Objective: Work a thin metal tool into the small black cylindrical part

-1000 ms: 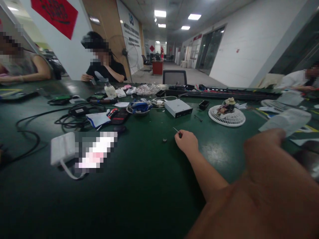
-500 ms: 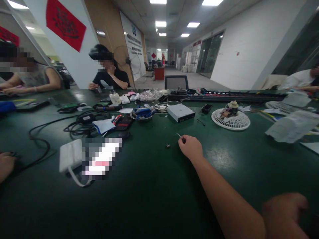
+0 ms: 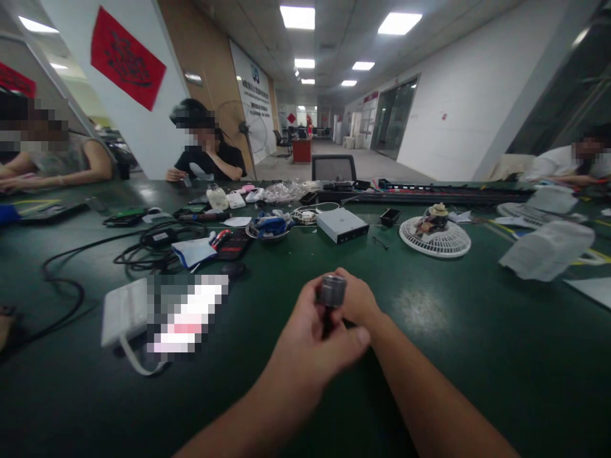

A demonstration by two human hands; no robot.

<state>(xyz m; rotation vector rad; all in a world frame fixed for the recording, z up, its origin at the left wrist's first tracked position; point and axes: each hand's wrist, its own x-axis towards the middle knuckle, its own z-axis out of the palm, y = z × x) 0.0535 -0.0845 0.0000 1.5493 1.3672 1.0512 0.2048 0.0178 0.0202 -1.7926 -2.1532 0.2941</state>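
Observation:
In the middle of the head view my left hand is closed around a short grey metal cylinder. A dark narrow part shows below the cylinder, between the fingers, and its end is hidden. The thumb stretches to the right, toward my other wrist. Just behind and to the right, my right hand has its fingers curled close to the cylinder. What those fingers hold is hidden from view. Both hands are raised in front of the dark green table.
Beyond the hands lie a grey disc drive, a white fan grille and a bowl of blue items. Left are a glowing phone, a white box and black cables. Crumpled plastic is right; a person sits opposite.
My left hand has come in beside my right hand, holding the metal cylinder. A blurred hand at lower right is gone. The thin rod in my right hand no longer shows. The view has shifted slightly.

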